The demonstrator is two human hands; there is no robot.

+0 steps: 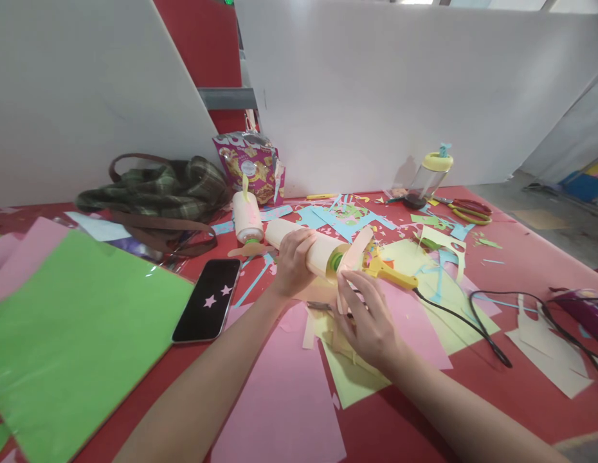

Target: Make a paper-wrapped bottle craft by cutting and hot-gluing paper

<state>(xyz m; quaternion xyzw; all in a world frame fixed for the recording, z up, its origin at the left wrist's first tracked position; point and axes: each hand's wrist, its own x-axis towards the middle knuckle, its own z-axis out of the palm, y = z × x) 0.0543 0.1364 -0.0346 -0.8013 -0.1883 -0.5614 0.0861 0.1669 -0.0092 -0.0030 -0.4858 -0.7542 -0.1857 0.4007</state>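
My left hand (296, 260) is wrapped round a cream paper-covered tube (280, 233), which lies on its side and tilts toward the right. A green round piece (335, 260) shows at the tube's right end. Against that end rests a pale peach paper blade (361, 247), and my right hand (371, 315) pinches its lower part between thumb and fingers. Just behind the right hand lies a yellow hot glue gun (395, 275) with a black cord. Under the hands are scissors (319, 306), partly hidden. A second paper-covered tube (245, 215) stands to the left with a peach paper piece at its base.
A phone (202, 308) with two pink stars lies left of my arm, beside green paper sheets (87, 334). Pink paper (284, 399) and blue scraps (328, 222) cover the red table. Behind stand a snack bag (253, 167), a plaid bag (159, 186) and a clear bottle (427, 180).
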